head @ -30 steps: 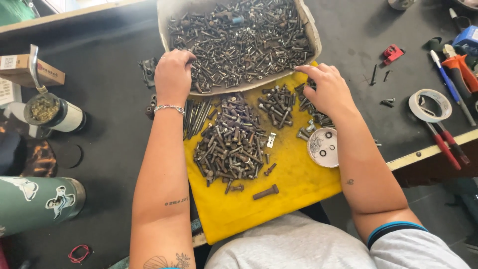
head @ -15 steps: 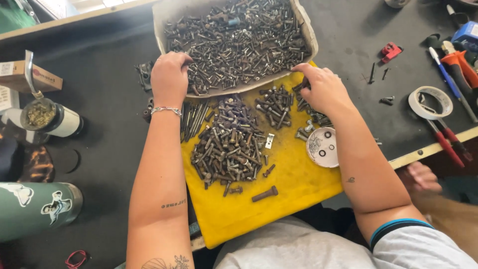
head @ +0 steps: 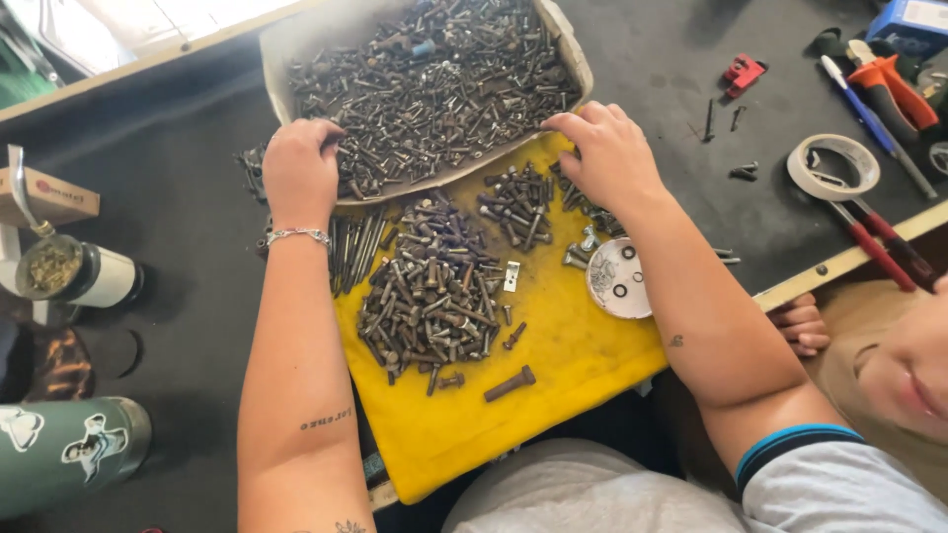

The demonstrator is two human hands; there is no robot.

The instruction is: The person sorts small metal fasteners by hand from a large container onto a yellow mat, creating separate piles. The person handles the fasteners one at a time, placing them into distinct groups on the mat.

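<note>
In the head view, a shallow tray point(head: 568, 54) heaped with dark bolts and screws point(head: 434, 79) sits at the far middle of a black work surface point(head: 178, 197). The left hand point(head: 299, 170) rests palm down on the tray's near left edge, fingers curled loosely together over the hardware there; whether the fingertips pinch anything cannot be told. The right hand point(head: 609, 153) lies on the tray's near right corner, fingers bent and close together, the tips touching the rim and the bolts just inside it.

Just near of the tray lies a yellow mat point(head: 553, 385). On it sit 2 sorted heaps: a large pile of bolts point(head: 430, 291) at the left and a smaller pile point(head: 518, 202) further back, between the 2 hands. A round white lid point(head: 617, 278) holding small washers lies at the mat's right, below the right wrist. 1 single bolt point(head: 510, 383) lies apart, near of the large pile.

A roll of tape point(head: 832, 166) and red-handled tools point(head: 884, 242) lie at the far right. A green bottle point(head: 69, 449) lies at the near left.
</note>
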